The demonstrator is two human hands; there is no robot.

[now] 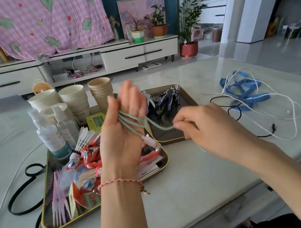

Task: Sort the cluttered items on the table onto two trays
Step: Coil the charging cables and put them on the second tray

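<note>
My left hand (pixel 123 128) is raised palm-up over the table with a pale green cable (pixel 158 126) looped several times around its palm; the cable's white plug (pixel 149 139) hangs by the heel of the hand. My right hand (pixel 204 124) pinches the cable's free length just to the right. Below the left hand lies the large tray (pixel 47 224), crowded with spray bottles (pixel 49 133), paper cups (pixel 76 102), a shuttlecock, red toy figures (pixel 92 155) and packets. Behind the hands, the smaller dark tray (pixel 168 139) holds blue-black toy figures (pixel 168 98).
On the marble table, a blue strap (pixel 245 90) tangled with white cable (pixel 285 108) and a thin black cable (pixel 236 111) lie at the right. A black strap (pixel 20 190) curls at the left beside the large tray. The table's front edge runs under my right forearm.
</note>
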